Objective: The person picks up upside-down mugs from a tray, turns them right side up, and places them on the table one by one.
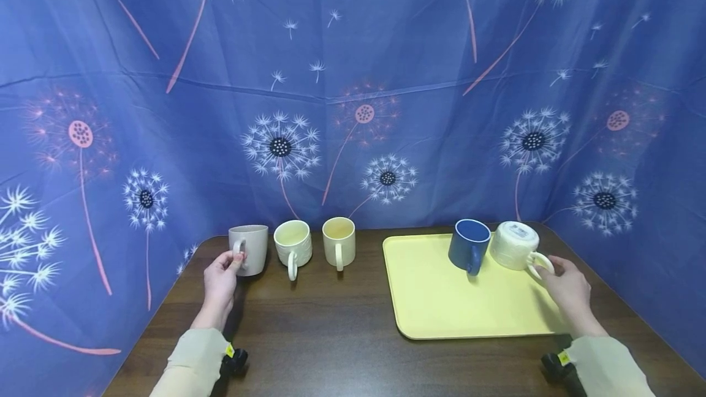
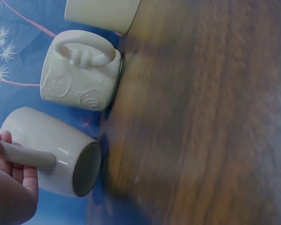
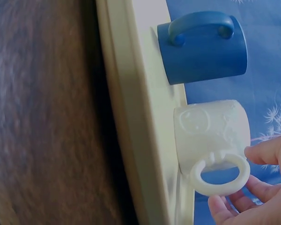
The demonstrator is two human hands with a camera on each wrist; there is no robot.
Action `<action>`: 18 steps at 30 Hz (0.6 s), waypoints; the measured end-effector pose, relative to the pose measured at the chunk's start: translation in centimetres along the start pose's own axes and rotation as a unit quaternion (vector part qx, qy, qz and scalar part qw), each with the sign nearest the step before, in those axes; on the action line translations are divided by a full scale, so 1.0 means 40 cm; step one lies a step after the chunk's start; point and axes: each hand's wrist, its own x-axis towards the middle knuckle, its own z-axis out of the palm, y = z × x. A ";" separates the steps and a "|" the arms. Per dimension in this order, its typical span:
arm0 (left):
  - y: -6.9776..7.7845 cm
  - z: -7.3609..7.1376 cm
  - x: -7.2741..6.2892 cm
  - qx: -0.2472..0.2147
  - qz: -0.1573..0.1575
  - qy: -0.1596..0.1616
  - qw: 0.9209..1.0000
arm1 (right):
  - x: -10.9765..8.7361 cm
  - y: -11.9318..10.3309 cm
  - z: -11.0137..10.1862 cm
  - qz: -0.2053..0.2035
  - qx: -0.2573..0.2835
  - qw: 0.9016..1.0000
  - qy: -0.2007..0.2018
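My left hand (image 1: 220, 280) pinches the handle of a light grey mug (image 1: 255, 250) at the table's left. The left wrist view shows this mug's underside, with the thumb and fingers on its handle. On the yellow tray (image 1: 436, 311) a white mug (image 3: 210, 131) stands upside down, its marked base up. My right hand (image 1: 568, 290) is at that mug's handle (image 3: 220, 187); the fingers are spread beside it, and the whole handle ring shows in the right wrist view. A blue mug (image 1: 469, 244) stands upright on the tray, next to the white one.
Between the grey mug and the tray, a pale green mug (image 1: 293, 244) and a cream mug (image 1: 339, 241) stand upright on the brown wooden table (image 1: 309, 336). Blue cloth (image 1: 309, 97) with a dandelion print hangs behind and at both sides.
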 end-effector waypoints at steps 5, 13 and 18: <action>0.005 -0.018 -0.006 0.036 -0.009 -0.026 0.999 | 0.008 0.018 0.003 -0.002 -0.013 1.000 0.005; 0.022 -0.042 -0.023 0.099 -0.003 -0.067 0.993 | 0.005 0.027 -0.001 -0.008 -0.012 1.000 0.006; 0.022 -0.054 -0.030 0.135 0.000 -0.078 0.988 | 0.005 0.027 0.000 -0.011 -0.014 1.000 0.010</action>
